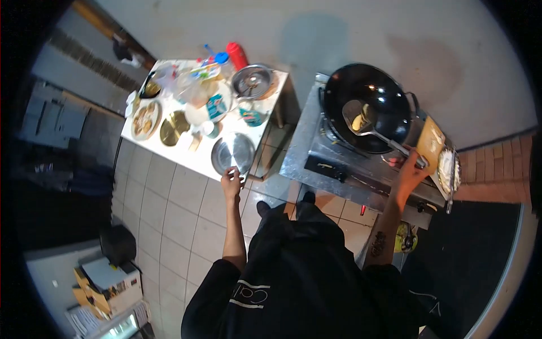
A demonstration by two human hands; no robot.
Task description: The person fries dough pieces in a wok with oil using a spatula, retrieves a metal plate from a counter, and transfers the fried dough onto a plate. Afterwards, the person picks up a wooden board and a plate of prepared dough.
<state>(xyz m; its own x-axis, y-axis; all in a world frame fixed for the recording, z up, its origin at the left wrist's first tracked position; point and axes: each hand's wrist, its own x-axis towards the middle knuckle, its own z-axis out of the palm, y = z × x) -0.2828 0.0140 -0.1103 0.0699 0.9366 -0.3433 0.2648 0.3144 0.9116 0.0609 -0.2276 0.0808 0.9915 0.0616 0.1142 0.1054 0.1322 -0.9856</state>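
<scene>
My right hand (407,170) is closed around the handle of a metal wok spatula (384,137). The spatula's broad head is inside a large black wok (389,93) on the stove, with a few yellowish pieces of food (359,120) on it. At the near edge of the white table, my left hand (231,182) pinches the rim of a round, shallow metal bowl (236,151). No food can be made out in that bowl.
The steel stove (302,150) stands in front on the right; a wooden board (430,144) and a plate of white stuff (449,169) lie beyond my right hand. On the white table (197,161) are a metal strainer bowl (252,82), a red bottle (237,56) and a food plate (145,120).
</scene>
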